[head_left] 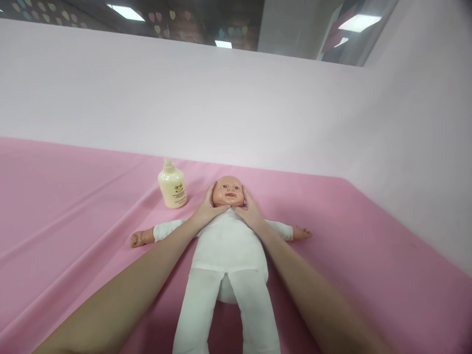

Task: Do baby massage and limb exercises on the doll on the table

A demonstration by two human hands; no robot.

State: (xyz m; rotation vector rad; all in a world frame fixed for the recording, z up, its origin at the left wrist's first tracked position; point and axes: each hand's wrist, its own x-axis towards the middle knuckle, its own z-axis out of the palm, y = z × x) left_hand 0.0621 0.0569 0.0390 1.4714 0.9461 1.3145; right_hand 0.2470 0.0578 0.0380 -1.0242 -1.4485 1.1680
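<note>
A baby doll with a bare head and a white cloth body lies on its back, arms stretched out to both sides. My left hand cups the left side of its head, with the thumb laid across below the chin. On the opposite side my right hand holds the head the same way, its thumb meeting the other near the doll's neck. The fingers of both hands run up along the cheeks and are partly hidden by the head.
A pale yellow pump bottle stands just left of the doll's head. Pink cloth, creased on the left, covers the surface underneath. A white wall rises behind and to the right, with a window above it.
</note>
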